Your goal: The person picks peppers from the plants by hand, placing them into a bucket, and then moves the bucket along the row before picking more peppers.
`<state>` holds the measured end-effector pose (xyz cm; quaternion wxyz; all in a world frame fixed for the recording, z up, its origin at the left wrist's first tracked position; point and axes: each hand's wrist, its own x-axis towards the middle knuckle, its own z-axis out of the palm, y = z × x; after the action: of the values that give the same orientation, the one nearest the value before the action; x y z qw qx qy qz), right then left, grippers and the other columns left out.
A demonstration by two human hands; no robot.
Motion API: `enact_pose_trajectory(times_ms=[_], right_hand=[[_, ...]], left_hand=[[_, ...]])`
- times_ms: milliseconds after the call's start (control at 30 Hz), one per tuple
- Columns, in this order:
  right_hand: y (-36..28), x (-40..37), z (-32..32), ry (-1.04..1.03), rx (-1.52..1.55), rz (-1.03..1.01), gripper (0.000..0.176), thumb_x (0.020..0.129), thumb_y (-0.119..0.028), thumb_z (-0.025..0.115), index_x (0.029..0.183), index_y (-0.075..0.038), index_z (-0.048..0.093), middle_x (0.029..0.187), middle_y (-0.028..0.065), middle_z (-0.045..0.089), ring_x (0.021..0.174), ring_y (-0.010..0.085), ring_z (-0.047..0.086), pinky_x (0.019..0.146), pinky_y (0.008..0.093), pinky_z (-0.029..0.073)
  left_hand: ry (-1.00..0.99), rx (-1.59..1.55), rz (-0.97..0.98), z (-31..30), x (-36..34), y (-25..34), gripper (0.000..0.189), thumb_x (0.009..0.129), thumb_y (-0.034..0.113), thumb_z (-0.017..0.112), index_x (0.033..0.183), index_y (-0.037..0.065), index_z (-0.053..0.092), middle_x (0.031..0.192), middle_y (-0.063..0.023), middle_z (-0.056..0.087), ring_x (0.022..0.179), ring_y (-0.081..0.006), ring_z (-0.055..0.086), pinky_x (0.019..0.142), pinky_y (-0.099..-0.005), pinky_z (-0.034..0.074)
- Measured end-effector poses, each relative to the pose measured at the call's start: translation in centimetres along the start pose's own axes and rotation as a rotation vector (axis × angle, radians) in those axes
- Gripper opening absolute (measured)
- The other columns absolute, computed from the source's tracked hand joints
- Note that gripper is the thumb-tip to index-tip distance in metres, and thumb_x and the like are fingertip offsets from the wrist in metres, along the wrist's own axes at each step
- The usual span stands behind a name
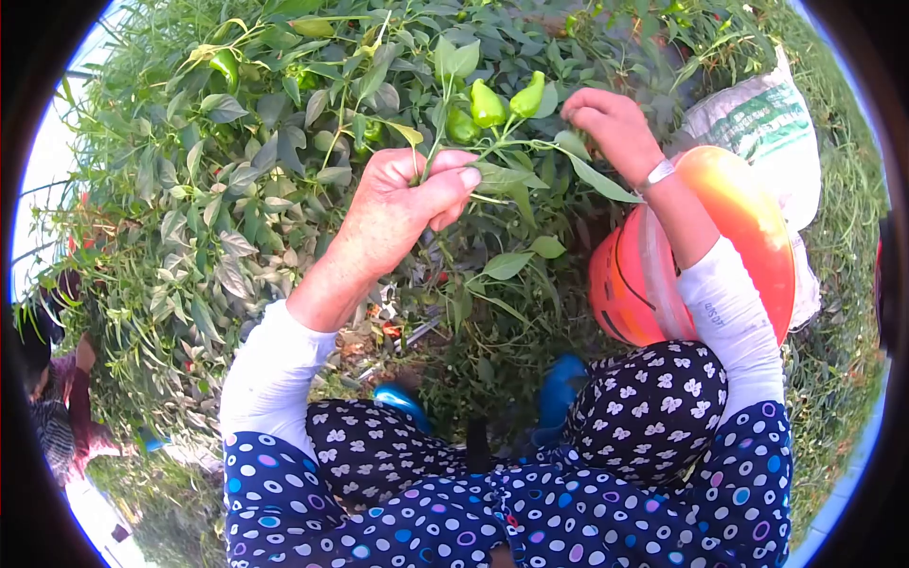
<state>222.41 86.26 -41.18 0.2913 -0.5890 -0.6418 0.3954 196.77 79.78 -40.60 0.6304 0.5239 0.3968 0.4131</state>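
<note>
Left grip point(407, 199) pinches a pepper stem point(438, 142); right grip point(611, 128), closure unclear, near an orange bucket point(627, 289), contents indistinct.

Dense, brightly sunlit green foliage point(270, 180) covers much of the ground point(180, 502); dry leaf litter point(355, 339) shows in a gap left of centre; tall grass point(843, 218) lines the right side; thin dark bars point(40, 189) cross white glare point(52, 142) at upper left.

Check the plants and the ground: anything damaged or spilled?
Left of the left hand, some pale leaves droop, unlike the greener leaves, perhaps withering. Below that hand, red and whitish scraps litter the ground, possibly debris.
</note>
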Motion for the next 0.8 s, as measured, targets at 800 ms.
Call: enact_pose_trajectory(times_ms=[800], right_hand=[[-0.3,-1.0,-0.5,-0.197,0.776,-0.013,0.024,0.077,-0.011,0.058,0.1,-0.008,0.054,0.088,0.0003,0.056,0.063,0.0057,0.046,0.055,0.0204,0.04]], left_hand=[[-0.026,0.363,0.186,1.5,-0.4,-0.9,0.007,0.08,0.005,0.065,0.084,0.001,0.068,0.067,0.0069,0.056,0.062,0.0011,0.044,0.054,-0.0187,0.036]])
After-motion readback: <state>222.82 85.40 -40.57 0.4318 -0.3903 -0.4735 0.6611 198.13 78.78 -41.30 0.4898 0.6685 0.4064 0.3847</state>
